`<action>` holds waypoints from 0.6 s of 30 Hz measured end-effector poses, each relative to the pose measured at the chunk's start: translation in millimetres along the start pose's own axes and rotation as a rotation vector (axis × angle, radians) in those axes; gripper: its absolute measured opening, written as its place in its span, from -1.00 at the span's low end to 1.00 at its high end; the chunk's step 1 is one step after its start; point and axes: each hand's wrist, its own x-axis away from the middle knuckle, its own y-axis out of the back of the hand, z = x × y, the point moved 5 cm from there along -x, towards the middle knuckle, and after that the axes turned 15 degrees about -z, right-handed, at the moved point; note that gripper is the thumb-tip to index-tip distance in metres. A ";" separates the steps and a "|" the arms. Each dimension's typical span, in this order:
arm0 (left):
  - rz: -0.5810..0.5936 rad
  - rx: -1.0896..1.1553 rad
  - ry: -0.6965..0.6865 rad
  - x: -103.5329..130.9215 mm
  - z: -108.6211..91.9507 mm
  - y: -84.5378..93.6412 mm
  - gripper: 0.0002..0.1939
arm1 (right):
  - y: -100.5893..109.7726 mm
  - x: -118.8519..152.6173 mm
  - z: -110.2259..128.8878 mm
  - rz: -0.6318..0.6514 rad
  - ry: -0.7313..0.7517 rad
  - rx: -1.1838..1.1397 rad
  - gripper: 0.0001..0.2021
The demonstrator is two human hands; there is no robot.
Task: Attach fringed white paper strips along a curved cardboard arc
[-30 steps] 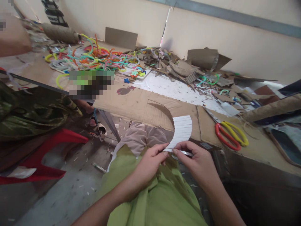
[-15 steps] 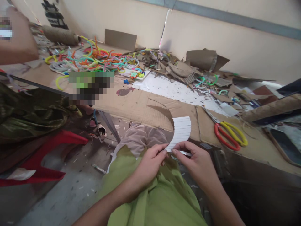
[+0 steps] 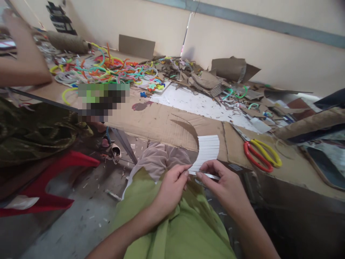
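Note:
Over my lap, my left hand (image 3: 172, 187) pinches the lower edge of a curved white card strip (image 3: 208, 148) crossed by fine parallel lines. Close beside it, my right hand (image 3: 223, 183) is closed, thumb and fingers gripping a narrow white sliver (image 3: 212, 176) at the strip's lower end. Whether that sliver is still joined to the card I cannot tell. The strip's far end lies against the cardboard table edge. Scissors (image 3: 262, 154) with red and yellow handles rest on the table to the right.
Colourful pipe cleaners (image 3: 107, 70) are heaped at the back left, with cardboard scraps (image 3: 207, 81) beside them. A phone (image 3: 327, 167) lies at the right. Another person's arm (image 3: 24, 64) leans on the table at left, above a red stool (image 3: 59, 176).
The other person's arm at left has come down and further into view. My hands and the white strip have hardly moved.

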 end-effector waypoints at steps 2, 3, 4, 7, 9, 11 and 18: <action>-0.013 -0.001 -0.001 -0.1 -0.1 0.4 -0.65 | 4.1 -0.4 -1.0 -0.009 -0.001 0.020 -0.85; -0.018 -0.002 -0.004 -0.1 -0.3 0.5 -0.65 | 6.0 -0.6 -1.3 -0.011 -0.004 0.029 -0.85; -0.021 -0.003 -0.008 -0.1 -0.6 0.5 -0.64 | 7.5 -0.6 -1.4 -0.010 -0.005 0.038 -0.85; -0.026 -0.013 -0.021 -0.1 -1.4 0.7 -0.64 | 10.7 -0.2 -0.1 -0.006 0.008 0.064 -0.85; -0.029 -0.028 -0.029 -0.1 -1.6 1.1 -0.63 | 12.4 -0.1 1.5 -0.021 0.028 0.079 -0.86; -0.031 -0.045 -0.032 -0.1 -1.4 1.6 -0.62 | 13.5 -0.3 2.9 -0.044 0.051 0.082 -0.87; -0.035 -0.060 -0.046 1.3 -2.8 2.7 -0.62 | 13.5 -1.9 1.9 -0.090 0.080 0.056 -0.87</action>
